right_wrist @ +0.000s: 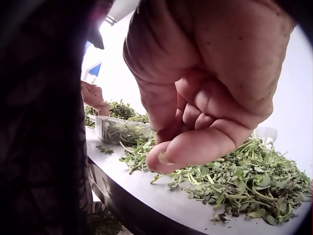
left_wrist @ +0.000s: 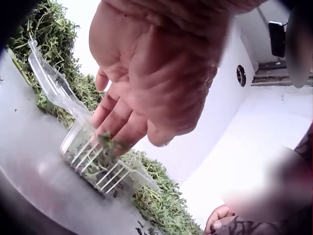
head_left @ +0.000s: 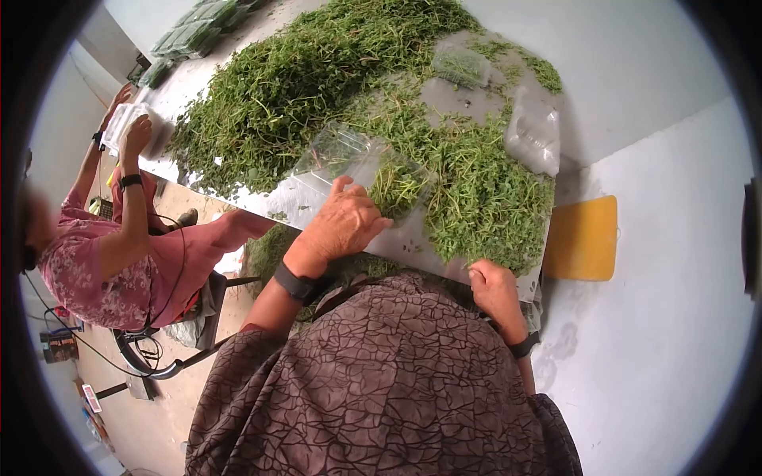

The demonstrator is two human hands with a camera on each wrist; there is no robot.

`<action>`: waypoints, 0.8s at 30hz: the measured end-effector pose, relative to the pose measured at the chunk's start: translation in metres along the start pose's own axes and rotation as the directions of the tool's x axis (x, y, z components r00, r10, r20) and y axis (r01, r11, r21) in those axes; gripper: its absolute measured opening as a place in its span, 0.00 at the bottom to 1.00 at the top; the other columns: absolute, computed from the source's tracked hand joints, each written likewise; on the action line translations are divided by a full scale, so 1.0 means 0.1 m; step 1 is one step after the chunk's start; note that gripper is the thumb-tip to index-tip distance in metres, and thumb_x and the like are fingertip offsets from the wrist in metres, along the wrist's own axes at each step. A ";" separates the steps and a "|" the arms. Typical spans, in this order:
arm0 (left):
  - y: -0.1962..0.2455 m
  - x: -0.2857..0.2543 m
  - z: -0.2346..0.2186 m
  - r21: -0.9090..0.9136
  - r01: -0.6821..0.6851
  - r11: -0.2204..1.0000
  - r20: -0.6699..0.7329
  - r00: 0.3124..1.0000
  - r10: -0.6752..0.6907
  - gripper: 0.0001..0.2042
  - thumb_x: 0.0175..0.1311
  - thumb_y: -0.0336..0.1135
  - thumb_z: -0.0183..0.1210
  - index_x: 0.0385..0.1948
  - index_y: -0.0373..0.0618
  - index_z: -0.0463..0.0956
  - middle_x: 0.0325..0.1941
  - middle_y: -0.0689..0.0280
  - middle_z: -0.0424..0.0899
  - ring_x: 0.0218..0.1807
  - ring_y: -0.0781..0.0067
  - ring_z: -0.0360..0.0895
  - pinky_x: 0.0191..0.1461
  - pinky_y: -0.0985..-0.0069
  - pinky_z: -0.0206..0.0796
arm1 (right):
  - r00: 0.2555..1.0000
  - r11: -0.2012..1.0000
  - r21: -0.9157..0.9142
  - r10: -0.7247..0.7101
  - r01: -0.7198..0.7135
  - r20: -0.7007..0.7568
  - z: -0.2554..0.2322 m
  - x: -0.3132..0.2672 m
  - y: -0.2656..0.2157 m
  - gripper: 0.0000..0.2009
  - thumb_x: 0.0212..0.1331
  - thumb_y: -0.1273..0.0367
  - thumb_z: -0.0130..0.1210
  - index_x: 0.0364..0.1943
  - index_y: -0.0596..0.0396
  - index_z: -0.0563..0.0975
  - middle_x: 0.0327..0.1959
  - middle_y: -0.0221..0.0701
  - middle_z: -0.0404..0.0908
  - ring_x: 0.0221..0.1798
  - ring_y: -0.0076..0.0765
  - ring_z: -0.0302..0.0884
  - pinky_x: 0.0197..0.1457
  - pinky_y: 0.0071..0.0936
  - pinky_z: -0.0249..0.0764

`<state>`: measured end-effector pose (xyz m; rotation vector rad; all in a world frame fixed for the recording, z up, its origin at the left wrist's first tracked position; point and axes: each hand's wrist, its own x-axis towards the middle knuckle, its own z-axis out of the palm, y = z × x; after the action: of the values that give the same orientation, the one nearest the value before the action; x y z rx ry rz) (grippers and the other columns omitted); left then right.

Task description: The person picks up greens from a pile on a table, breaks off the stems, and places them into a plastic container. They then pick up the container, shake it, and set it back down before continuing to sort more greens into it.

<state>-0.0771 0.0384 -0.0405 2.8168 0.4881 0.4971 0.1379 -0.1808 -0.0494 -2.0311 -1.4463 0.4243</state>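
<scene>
Head view only: shows a person in pink (head_left: 119,270) at the table's far left side, both hands at a white tray (head_left: 123,128); also stacked packs of greens (head_left: 194,30) at the upper left and a yellow board (head_left: 583,238) near the wall, beyond the table's right side.
Left wrist view only: reveals the slotted-looking, ribbed side of the clear container close up, plus a round dark opening (left_wrist: 240,76) in the wall.
Right wrist view only: exposes the inner side of the curled fingers, hidden from above.
Left hand (head_left: 341,226): reaches over the container from the near side, palm down, fingers loosely bent and pointing into the base; touches the greens inside, without a clenched grip.
Right hand (head_left: 496,293): hovers at the near table edge, beside the loose greens (head_left: 488,198); fingers curled inward, thumb near the index finger, closed on nothing visible.
Wristbands (head_left: 292,282): worn dark on both wrists.
Clear container (head_left: 401,189): sits on the table (head_left: 295,198) under the left hand, partly filled with leafy stems.
Lid (head_left: 337,149): lies opened out, joined to the container, towards the large green pile (head_left: 278,91).
Filled box (head_left: 460,67): rests near the far right side, greens showing through.
Clear tray (head_left: 533,131): lies at the right edge, beside loose greens.
</scene>
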 end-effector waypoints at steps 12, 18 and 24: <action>0.05 0.37 0.29 0.011 -0.085 0.996 0.020 0.996 0.085 0.13 0.61 0.39 0.54 0.41 0.42 0.76 0.52 0.63 0.76 0.56 0.64 0.67 0.59 0.62 0.55 | 0.998 0.997 -0.047 0.054 -0.053 0.036 0.00 -0.01 0.04 0.05 0.53 0.70 0.52 0.27 0.57 0.74 0.23 0.44 0.76 0.28 0.55 0.76 0.32 0.44 0.70; 0.05 0.38 0.31 -0.007 0.028 1.000 0.196 0.980 -0.026 0.14 0.65 0.41 0.50 0.43 0.41 0.76 0.52 0.62 0.76 0.56 0.64 0.68 0.58 0.63 0.54 | 0.996 0.997 -0.053 0.066 -0.063 0.053 0.02 0.00 0.08 0.05 0.53 0.71 0.53 0.27 0.57 0.74 0.23 0.44 0.76 0.29 0.55 0.75 0.33 0.44 0.70; 0.01 0.45 0.28 -0.111 0.035 0.993 -0.053 0.998 -0.041 0.17 0.67 0.42 0.48 0.48 0.38 0.74 0.57 0.57 0.73 0.57 0.57 0.68 0.60 0.61 0.55 | 0.997 0.996 -0.067 0.063 -0.060 0.051 -0.08 0.11 0.00 0.04 0.54 0.71 0.52 0.27 0.57 0.75 0.25 0.43 0.77 0.30 0.54 0.75 0.34 0.43 0.70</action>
<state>-0.0263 0.0494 -0.0528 2.6895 0.5076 0.5766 0.1464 -0.1725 -0.0419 -2.1359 -1.4495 0.4652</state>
